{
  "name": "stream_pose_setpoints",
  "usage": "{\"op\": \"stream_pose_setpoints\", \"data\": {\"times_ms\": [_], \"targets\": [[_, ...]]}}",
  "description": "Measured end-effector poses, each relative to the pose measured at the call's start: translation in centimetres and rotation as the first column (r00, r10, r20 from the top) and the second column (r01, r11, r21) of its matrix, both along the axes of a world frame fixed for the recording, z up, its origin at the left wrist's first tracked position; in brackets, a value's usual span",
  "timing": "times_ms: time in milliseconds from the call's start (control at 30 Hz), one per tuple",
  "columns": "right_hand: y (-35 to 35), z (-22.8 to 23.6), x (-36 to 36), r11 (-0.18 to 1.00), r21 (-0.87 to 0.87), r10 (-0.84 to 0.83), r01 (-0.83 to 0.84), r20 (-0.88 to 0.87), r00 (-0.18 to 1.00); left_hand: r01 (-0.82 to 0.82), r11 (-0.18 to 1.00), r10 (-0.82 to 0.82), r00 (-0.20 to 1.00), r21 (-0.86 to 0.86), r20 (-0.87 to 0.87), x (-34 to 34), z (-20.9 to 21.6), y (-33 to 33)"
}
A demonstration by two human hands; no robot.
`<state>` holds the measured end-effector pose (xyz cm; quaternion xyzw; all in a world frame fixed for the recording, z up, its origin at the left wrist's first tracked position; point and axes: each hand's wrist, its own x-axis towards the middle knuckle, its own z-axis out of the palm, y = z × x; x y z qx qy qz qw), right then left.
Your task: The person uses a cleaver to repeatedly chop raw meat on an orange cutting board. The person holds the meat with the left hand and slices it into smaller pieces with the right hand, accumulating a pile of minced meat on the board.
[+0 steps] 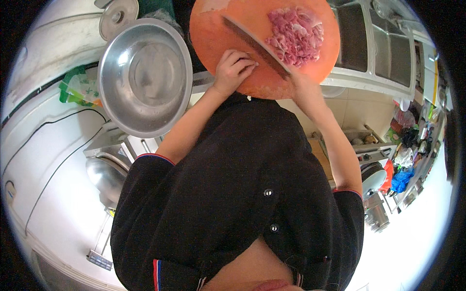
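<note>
A round orange cutting board (206, 36) lies in front of me. My right hand (302, 87) is closed around the handle of a kitchen knife (257, 46), whose long blade slants across the board to the far left. A pile of sliced raw pink meat (298, 39) rests on the board, just right of the blade. On the left side of the blade, my left hand (234, 72) is at the board with its fingers curled together. Whatever may be under or between those fingertips is too small to make out.
A large steel bowl (109, 82) stands left of the board, with a round metal lid (116, 18) behind it. A green and white plastic bag (77, 86) lies beside the bowl. To the right is a metal sink (395, 60) with a raised rim.
</note>
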<state>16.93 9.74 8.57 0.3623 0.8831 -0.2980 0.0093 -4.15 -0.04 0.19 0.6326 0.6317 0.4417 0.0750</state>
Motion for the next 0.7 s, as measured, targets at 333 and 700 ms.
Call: {"op": "stream_pose_setpoints", "data": {"times_ms": [333,700], "targets": [[-2.1,3.3,2.1,0.999,-0.035,0.014,-0.012,0.059,0.998,0.010,1.000,-0.010,1.000,0.009,-0.009,-0.1,-0.3,-0.4],[-2.9,3.3,1.8,0.993,-0.071,0.105,-0.092,0.221,0.970,0.010,0.998,-0.009,1.000,-0.062,0.013,-0.3,0.3,-0.5]]}}
